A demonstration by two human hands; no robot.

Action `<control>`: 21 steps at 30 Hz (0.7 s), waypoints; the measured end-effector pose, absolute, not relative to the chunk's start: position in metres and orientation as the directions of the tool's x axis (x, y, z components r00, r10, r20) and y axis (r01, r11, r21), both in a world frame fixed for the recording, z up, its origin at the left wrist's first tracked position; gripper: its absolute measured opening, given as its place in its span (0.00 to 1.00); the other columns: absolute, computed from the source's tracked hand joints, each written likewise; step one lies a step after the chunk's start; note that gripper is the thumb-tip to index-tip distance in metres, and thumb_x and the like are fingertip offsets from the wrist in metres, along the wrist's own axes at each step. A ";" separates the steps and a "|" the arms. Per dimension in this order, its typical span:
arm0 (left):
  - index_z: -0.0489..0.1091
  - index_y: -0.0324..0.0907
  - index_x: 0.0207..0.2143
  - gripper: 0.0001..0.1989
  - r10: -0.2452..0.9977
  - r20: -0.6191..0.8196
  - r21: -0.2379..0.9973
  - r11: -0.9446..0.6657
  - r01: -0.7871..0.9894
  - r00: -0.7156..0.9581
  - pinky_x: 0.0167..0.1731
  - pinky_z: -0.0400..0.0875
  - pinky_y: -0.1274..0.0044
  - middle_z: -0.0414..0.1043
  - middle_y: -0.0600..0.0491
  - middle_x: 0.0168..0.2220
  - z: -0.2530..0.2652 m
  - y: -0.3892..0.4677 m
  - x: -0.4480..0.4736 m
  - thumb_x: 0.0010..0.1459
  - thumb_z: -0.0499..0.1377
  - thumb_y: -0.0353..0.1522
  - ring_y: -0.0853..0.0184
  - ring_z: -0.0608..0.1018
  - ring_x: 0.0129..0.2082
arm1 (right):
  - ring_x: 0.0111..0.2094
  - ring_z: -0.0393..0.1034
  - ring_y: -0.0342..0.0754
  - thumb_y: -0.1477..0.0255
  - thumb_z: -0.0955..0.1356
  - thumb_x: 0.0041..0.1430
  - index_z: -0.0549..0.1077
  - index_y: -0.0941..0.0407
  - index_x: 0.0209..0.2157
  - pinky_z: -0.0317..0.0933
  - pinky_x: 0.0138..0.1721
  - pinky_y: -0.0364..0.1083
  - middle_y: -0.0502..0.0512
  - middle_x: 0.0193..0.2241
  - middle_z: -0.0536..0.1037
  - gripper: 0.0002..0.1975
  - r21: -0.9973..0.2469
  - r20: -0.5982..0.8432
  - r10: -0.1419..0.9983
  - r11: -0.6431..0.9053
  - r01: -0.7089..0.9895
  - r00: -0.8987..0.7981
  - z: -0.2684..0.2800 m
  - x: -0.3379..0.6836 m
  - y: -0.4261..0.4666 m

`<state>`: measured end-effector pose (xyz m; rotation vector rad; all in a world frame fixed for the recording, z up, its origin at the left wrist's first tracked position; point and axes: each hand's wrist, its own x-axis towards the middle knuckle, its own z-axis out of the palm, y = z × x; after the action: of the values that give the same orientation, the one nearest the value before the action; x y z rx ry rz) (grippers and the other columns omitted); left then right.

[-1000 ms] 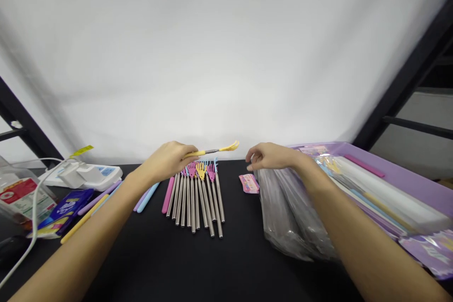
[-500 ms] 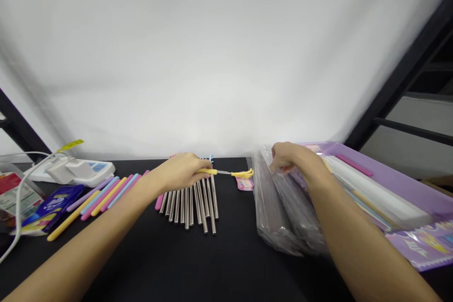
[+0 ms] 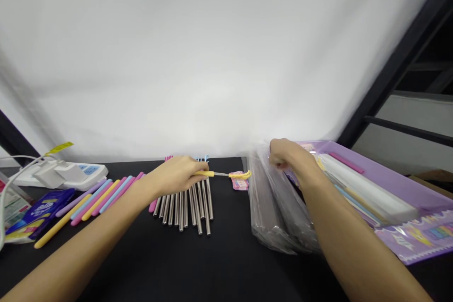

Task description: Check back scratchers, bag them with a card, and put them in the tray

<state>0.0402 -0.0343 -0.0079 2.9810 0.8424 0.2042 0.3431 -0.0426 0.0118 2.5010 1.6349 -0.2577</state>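
Observation:
My left hand (image 3: 180, 175) is closed on the yellow grip of a back scratcher (image 3: 221, 174). Its short metal shaft points right and ends in a yellow claw above a small pink card (image 3: 239, 182). Under and beside this hand lies a row of metal rods (image 3: 186, 212), some with pink or blue claw ends at the wall side. My right hand (image 3: 281, 153) has its fingers pinched at the upper end of the clear plastic bags (image 3: 272, 217); the fingertips are partly hidden, and the plastic there is blurred.
On the left lie several coloured handles (image 3: 101, 198), a blue packet (image 3: 40, 212) and a white power strip (image 3: 76, 177) with plugs and a cable. At right stands a purple tray (image 3: 396, 188) holding long packed items. A white wall (image 3: 226, 56) rises behind the black tabletop (image 3: 219, 269).
The whole view has shifted slightly, so things sit a little further left. Both hands keep their holds, and the yellow back scratcher stays in my left hand.

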 end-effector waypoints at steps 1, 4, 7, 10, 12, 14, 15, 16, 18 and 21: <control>0.70 0.44 0.42 0.13 0.524 0.129 0.076 -0.852 0.519 0.842 0.27 0.58 0.77 0.73 0.53 0.30 -0.007 -0.035 0.040 0.67 0.48 0.38 0.67 0.73 0.28 | 0.31 0.76 0.58 0.84 0.70 0.34 0.78 0.59 0.26 0.66 0.28 0.48 0.61 0.24 0.79 0.13 0.025 -0.172 0.906 -0.387 0.922 0.386 0.018 0.343 -0.045; 0.67 0.44 0.40 0.10 0.531 0.190 0.078 -0.846 0.527 0.826 0.25 0.56 0.77 0.71 0.55 0.28 -0.005 -0.034 0.037 0.67 0.49 0.38 0.67 0.72 0.25 | 0.35 0.76 0.55 0.80 0.71 0.38 0.77 0.58 0.39 0.66 0.30 0.46 0.60 0.33 0.80 0.21 -0.117 -0.029 0.951 -0.310 0.944 0.308 0.039 0.337 -0.054; 0.63 0.45 0.41 0.06 0.547 0.236 0.071 -0.834 0.547 0.803 0.24 0.54 0.77 0.68 0.56 0.25 -0.003 -0.032 0.033 0.65 0.50 0.35 0.67 0.71 0.24 | 0.34 0.74 0.50 0.71 0.72 0.45 0.77 0.57 0.35 0.64 0.31 0.43 0.56 0.31 0.80 0.13 -0.409 0.077 0.988 -0.090 0.908 0.133 0.053 0.325 -0.061; 0.61 0.45 0.42 0.05 0.575 0.236 0.076 -0.815 0.575 0.783 0.24 0.53 0.77 0.67 0.57 0.24 0.000 -0.030 0.029 0.64 0.50 0.34 0.67 0.69 0.23 | 0.32 0.72 0.49 0.66 0.71 0.50 0.73 0.57 0.27 0.63 0.32 0.44 0.55 0.28 0.78 0.09 -0.545 0.124 0.992 0.075 0.835 -0.008 0.053 0.313 -0.063; 0.60 0.45 0.42 0.05 0.591 0.227 0.083 -0.803 0.590 0.774 0.24 0.53 0.77 0.66 0.57 0.24 0.002 -0.029 0.028 0.63 0.50 0.34 0.67 0.69 0.23 | 0.34 0.72 0.49 0.66 0.71 0.53 0.67 0.57 0.25 0.65 0.33 0.44 0.57 0.30 0.77 0.11 -0.664 0.107 0.993 0.110 0.739 -0.052 0.048 0.307 -0.064; 0.61 0.44 0.42 0.05 0.604 0.215 0.093 -0.795 0.600 0.767 0.24 0.53 0.77 0.67 0.57 0.24 0.003 -0.028 0.027 0.63 0.50 0.33 0.68 0.69 0.22 | 0.37 0.73 0.50 0.66 0.70 0.56 0.61 0.56 0.25 0.68 0.35 0.45 0.59 0.34 0.77 0.15 -0.794 0.049 0.996 0.088 0.602 -0.081 0.043 0.301 -0.064; 0.61 0.44 0.42 0.06 0.608 0.213 0.101 -0.793 0.601 0.765 0.24 0.53 0.77 0.67 0.57 0.24 0.004 -0.028 0.026 0.62 0.50 0.33 0.68 0.69 0.22 | 0.39 0.73 0.50 0.66 0.69 0.58 0.59 0.56 0.25 0.69 0.36 0.45 0.60 0.35 0.77 0.16 -0.832 0.025 0.995 0.071 0.550 -0.092 0.042 0.298 -0.064; 0.61 0.44 0.42 0.06 0.609 0.211 0.109 -0.792 0.600 0.765 0.24 0.53 0.77 0.68 0.57 0.24 0.004 -0.028 0.026 0.62 0.50 0.33 0.68 0.69 0.22 | 0.40 0.73 0.50 0.65 0.69 0.59 0.58 0.56 0.25 0.69 0.36 0.46 0.60 0.35 0.76 0.16 -0.848 0.018 0.995 0.068 0.526 -0.099 0.041 0.296 -0.065; 0.61 0.44 0.42 0.06 0.603 0.210 0.122 -0.797 0.591 0.769 0.24 0.54 0.78 0.68 0.57 0.25 0.003 -0.027 0.025 0.62 0.51 0.32 0.69 0.69 0.23 | 0.40 0.73 0.50 0.62 0.69 0.58 0.60 0.56 0.25 0.70 0.37 0.47 0.58 0.33 0.76 0.18 -0.835 0.066 0.991 0.118 0.537 -0.115 0.042 0.294 -0.066; 0.61 0.44 0.41 0.06 0.606 0.211 0.135 -0.796 0.591 0.767 0.24 0.54 0.78 0.69 0.57 0.24 0.003 -0.024 0.023 0.61 0.51 0.32 0.69 0.69 0.22 | 0.39 0.72 0.50 0.58 0.71 0.54 0.69 0.58 0.27 0.69 0.41 0.48 0.57 0.33 0.76 0.17 -0.784 0.138 0.969 0.232 0.575 -0.204 0.045 0.295 -0.068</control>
<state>0.0230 -0.0243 0.0025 2.8961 0.9812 0.3776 0.2945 -0.0678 0.0455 2.1749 2.8744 -1.2184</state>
